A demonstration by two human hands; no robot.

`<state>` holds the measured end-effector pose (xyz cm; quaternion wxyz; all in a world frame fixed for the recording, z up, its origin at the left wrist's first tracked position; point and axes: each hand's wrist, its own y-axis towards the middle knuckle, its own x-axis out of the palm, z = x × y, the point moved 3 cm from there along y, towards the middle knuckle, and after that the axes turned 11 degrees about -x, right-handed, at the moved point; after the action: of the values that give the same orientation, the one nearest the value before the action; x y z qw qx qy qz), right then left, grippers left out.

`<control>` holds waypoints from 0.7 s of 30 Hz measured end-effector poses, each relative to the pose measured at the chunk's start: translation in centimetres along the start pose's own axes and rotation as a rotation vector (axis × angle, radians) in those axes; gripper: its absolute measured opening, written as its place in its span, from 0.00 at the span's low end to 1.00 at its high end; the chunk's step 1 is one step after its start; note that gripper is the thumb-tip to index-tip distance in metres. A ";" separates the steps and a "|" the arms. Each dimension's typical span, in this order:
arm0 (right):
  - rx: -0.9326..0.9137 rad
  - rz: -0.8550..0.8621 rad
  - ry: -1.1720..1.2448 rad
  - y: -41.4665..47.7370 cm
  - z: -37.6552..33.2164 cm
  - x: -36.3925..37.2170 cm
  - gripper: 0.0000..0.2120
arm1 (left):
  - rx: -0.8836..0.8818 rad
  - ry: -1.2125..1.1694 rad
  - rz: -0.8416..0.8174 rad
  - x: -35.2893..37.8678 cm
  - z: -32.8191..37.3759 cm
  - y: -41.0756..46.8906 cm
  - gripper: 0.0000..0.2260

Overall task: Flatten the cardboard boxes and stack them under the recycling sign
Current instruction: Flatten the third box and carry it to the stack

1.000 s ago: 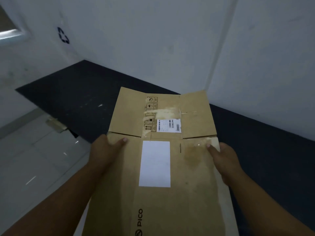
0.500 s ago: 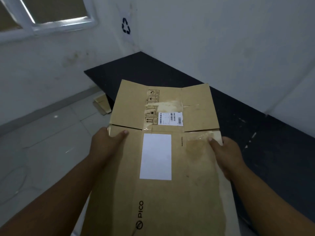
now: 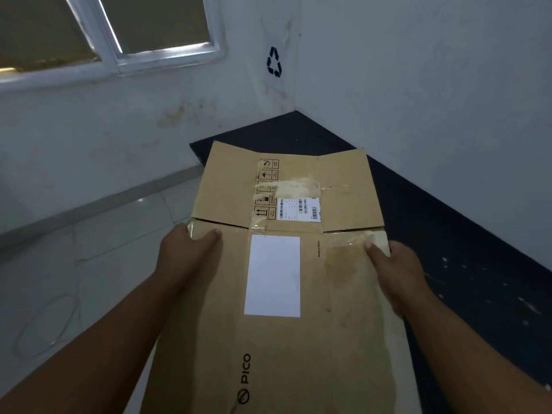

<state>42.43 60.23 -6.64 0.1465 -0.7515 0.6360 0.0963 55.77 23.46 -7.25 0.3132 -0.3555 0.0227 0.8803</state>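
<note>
Box: flat brown cardboard box (image 3: 298,264), matte, creased at the flaps, with glossy tape scraps and white labels; held in the air in front of the sign's corner.
Left hand (image 3: 185,258): fingers clamped on the box's left edge.
Right hand (image 3: 397,273): fingers clamped on the right edge.
Sign (image 3: 274,61): black, on the white wall above the mat's far corner.
Mat (image 3: 448,228): dark, speckled, bare along the right wall.
Floor (image 3: 74,279): pale glossy tiles, open to the left.

Flattened box (image 3: 286,279) between left hand (image 3: 185,258) and right hand (image 3: 397,273), thumbs on top face. Mat (image 3: 448,234) beyond and right of right hand, along wall. Recycling sign (image 3: 274,62) on wall beyond hands, above mat corner. Window (image 3: 104,34) far left beyond left hand.
</note>
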 end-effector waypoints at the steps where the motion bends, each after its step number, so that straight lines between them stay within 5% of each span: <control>1: -0.003 -0.011 -0.002 1.3 -0.5 0.7 0.12 | -0.001 -0.009 0.012 -0.1 0.5 0.9 0.17; 12: -0.051 -0.066 -0.018 13.0 -7.2 12.0 0.06 | -0.084 -0.075 0.019 -3.3 2.0 16.1 0.13; 21: -0.013 -0.010 -0.008 20.6 -13.2 24.7 0.13 | -0.042 -0.084 -0.057 -9.2 4.1 32.5 0.12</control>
<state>25.87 29.72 -4.47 0.1445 -0.7552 0.6310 0.1029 39.84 -6.47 -4.26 0.3312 -0.3251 -0.0193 0.8856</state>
